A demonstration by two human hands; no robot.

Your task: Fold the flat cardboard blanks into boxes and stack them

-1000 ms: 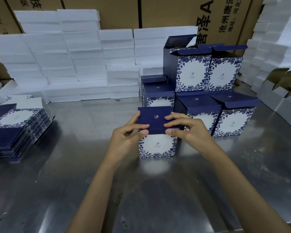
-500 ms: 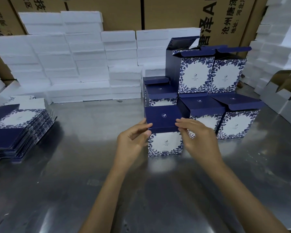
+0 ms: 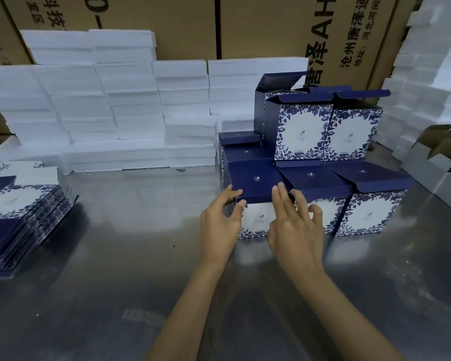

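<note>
Left hand [image 3: 220,225] pinches the near-left top corner of the folded box [image 3: 255,183], right hand [image 3: 294,227] rests spread-fingered on its front, stacked boxes [image 3: 349,178] immediately right of grip.

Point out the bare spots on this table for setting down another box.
Free: the steel table between the flat blanks and left hand, plus the near edge. Crowded: folded boxes on the right, foam blocks behind.

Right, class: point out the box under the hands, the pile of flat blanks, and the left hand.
box [image 3: 255,182], head view, navy top lid
flat blanks [image 3: 18,204], head view, top sheet
left hand [image 3: 220,225], head view, back of hand
</note>
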